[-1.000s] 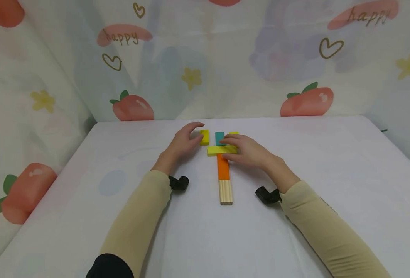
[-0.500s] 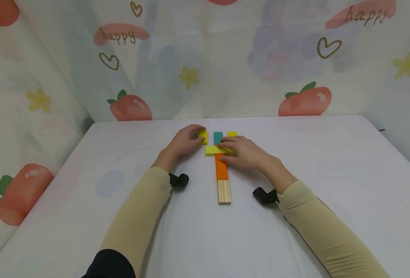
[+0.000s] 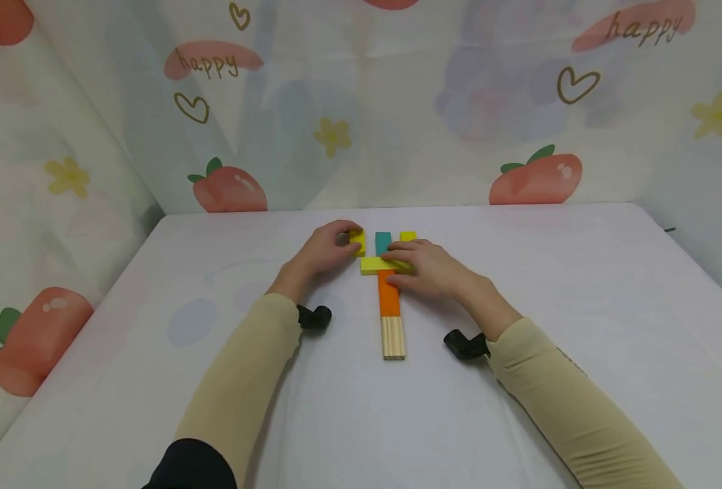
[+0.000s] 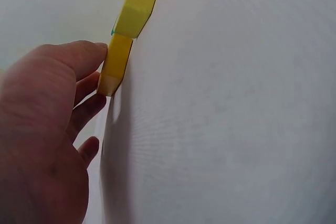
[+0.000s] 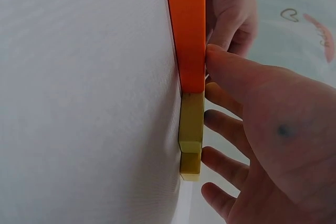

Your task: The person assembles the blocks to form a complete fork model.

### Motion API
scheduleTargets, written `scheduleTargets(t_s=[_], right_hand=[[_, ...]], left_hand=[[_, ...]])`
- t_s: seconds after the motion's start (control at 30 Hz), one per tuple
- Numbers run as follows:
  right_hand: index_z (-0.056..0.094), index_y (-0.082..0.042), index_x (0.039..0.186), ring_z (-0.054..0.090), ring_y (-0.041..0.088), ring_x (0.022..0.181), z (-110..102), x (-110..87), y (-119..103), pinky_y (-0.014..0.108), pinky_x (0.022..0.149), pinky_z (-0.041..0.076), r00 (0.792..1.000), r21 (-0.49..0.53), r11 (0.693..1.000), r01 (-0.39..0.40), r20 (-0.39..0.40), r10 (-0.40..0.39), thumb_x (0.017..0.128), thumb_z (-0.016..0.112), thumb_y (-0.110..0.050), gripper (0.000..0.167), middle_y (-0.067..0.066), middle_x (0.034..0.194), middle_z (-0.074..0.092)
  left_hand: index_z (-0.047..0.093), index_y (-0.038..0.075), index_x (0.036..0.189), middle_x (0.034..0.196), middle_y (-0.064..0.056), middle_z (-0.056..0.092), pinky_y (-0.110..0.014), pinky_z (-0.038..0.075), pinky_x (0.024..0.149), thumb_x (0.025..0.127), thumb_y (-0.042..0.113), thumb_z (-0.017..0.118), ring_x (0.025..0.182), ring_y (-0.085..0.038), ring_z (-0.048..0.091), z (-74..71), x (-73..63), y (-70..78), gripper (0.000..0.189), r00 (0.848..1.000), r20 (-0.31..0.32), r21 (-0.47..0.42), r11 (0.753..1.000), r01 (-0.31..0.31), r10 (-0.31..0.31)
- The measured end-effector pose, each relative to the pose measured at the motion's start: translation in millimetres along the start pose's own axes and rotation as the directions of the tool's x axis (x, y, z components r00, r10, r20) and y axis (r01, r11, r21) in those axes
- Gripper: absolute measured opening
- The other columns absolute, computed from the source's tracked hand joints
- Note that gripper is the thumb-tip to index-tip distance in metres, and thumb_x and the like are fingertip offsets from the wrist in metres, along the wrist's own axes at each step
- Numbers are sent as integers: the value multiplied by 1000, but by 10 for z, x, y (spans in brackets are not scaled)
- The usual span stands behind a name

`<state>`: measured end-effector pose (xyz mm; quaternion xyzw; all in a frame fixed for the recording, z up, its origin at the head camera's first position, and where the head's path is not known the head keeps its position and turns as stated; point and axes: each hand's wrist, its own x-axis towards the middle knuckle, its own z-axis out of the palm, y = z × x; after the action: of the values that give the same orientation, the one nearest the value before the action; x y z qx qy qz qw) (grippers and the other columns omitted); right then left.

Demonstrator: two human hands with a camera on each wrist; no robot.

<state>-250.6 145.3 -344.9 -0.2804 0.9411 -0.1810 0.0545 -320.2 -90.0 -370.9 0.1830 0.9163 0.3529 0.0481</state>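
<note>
My left hand (image 3: pixel 330 246) pinches a small yellow wooden block (image 3: pixel 358 240) between thumb and fingers at the upper left of a flat block figure. In the left wrist view that yellow block (image 4: pixel 116 61) lies end to end against the yellow-green bar (image 4: pixel 139 6). My right hand (image 3: pixel 432 268) rests on the figure with fingers extended, fingertips on the yellow-green crossbar (image 3: pixel 369 265) and thumb on the orange block (image 3: pixel 389 299). Above the bar lie a teal block (image 3: pixel 383 242) and another yellow block (image 3: pixel 407 236); below the orange block sits a natural-wood block (image 3: pixel 393 338).
A white cloth covers the table (image 3: pixel 336 421). Behind it hangs a patterned curtain (image 3: pixel 397 136) with fruit and flower prints. Black wrist mounts (image 3: pixel 315 318) stick out from both sleeves.
My left fingers have closed around the left yellow block, which before stood partly free of them. My right hand has settled slightly lower, showing more of the right yellow block.
</note>
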Motion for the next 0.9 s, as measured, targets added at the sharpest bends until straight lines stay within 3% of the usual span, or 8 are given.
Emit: scheduleTargets(t_s=[0.9], right_hand=[[60, -9, 144, 39, 45, 143, -4, -8, 0, 59, 118, 30, 1000, -5, 1000, -2, 0, 2, 100, 66, -29, 49, 17, 153, 50]], left_hand=[[63, 11, 137, 145, -6, 58, -41, 33, 120, 100, 23, 66, 137, -25, 50, -18, -65, 69, 38, 999, 36, -16, 1000, -6, 6]])
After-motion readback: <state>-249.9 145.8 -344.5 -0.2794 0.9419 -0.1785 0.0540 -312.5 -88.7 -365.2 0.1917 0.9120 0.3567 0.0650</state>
